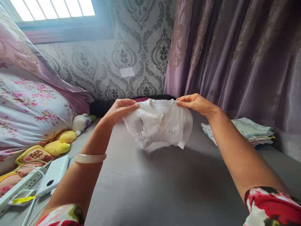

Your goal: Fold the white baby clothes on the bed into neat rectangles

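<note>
A small white shirt [162, 122] with a faint print hangs in the air above the grey bed sheet [131, 188]. My left hand [123, 107] pinches it at one shoulder, thumb and fingers closed on the cloth. At the opposite shoulder my right hand [194, 103] grips the fabric the same way. The neckline stretches between the two hands, and the lower part swings loose, its hem slightly lifted off the sheet. A pale bangle [90, 158] sits on my left forearm.
Folded clothes [252, 130] lie in a stack at the right, beyond my right forearm. To the left are plush toys [57, 146], a power strip [22, 188], a white power bank [54, 174] and cables. A purple curtain [225, 56] hangs behind at right.
</note>
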A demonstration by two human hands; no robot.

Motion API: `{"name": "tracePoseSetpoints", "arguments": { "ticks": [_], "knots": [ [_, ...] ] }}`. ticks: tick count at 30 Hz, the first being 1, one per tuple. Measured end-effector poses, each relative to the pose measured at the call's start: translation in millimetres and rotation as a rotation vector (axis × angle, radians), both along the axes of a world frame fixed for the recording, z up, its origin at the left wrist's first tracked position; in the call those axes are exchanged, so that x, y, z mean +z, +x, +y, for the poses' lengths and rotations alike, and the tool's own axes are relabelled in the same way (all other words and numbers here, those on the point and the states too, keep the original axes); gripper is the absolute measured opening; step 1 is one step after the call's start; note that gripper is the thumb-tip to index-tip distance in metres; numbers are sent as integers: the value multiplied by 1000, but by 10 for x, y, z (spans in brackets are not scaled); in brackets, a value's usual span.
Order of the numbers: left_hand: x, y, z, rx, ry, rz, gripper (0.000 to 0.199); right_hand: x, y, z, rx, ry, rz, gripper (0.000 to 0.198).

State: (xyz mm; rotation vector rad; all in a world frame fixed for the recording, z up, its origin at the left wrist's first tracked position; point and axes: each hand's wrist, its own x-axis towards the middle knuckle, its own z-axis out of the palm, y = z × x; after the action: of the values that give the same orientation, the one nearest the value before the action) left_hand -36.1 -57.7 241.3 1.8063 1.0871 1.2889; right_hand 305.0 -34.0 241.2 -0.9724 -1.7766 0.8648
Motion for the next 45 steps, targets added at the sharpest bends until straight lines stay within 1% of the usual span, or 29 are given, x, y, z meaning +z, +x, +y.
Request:
{"name": "tracePoseSetpoints", "arguments": {
  "ticks": [2,4,7,9,13,15,17,20,25,28,30,32,33,35,36,37,39,41,43,45],
  "knots": [
    [-37,6,62,11,16,0,41,-15,-5,26,0,1,-31,43],
    [-84,26,139,43,45,-51,40,-49,-26,58,-26,11,-6,45],
    [-152,100,231,96,46,-101,37,-145,-81,128,-107,38,49,48],
    [-191,169,267,139,48,-129,35,-226,-124,190,-172,89,58,49],
    [-255,281,311,236,90,-111,32,-366,-201,280,-363,275,-31,50],
    [-274,304,317,329,173,-44,29,-408,-235,272,-467,400,-122,48],
    [-281,306,293,439,290,53,24,-435,-266,220,-538,520,-212,46],
    [-280,291,186,546,441,184,17,-461,-302,88,-601,619,-322,44],
    [-286,244,-122,623,632,278,13,-451,-329,-192,-654,704,-453,43],
    [-230,198,-365,681,726,329,13,-348,-337,-397,-626,774,-458,42],
    [-140,164,-541,715,767,355,13,-230,-343,-543,-588,803,-423,40],
    [-25,131,-687,738,800,374,13,-105,-353,-661,-551,788,-378,36],
    [26,113,-732,743,806,388,13,-54,-359,-698,-532,757,-364,34],
    [79,75,-742,737,768,433,14,-9,-373,-706,-499,665,-362,31],
    [65,54,-705,728,719,463,15,-27,-381,-675,-484,610,-377,30],
    [17,34,-643,715,653,496,15,-74,-388,-625,-473,552,-403,28],
    [-182,0,-466,669,504,566,16,-256,-403,-482,-454,438,-486,24],
    [-493,-12,-262,613,379,637,18,-528,-414,-323,-436,331,-607,20],
    [-854,5,-75,582,266,706,19,-839,-426,-188,-443,244,-728,22],
    [-1196,50,71,568,166,758,21,-1141,-447,-94,-439,205,-832,26]
  ]
}}
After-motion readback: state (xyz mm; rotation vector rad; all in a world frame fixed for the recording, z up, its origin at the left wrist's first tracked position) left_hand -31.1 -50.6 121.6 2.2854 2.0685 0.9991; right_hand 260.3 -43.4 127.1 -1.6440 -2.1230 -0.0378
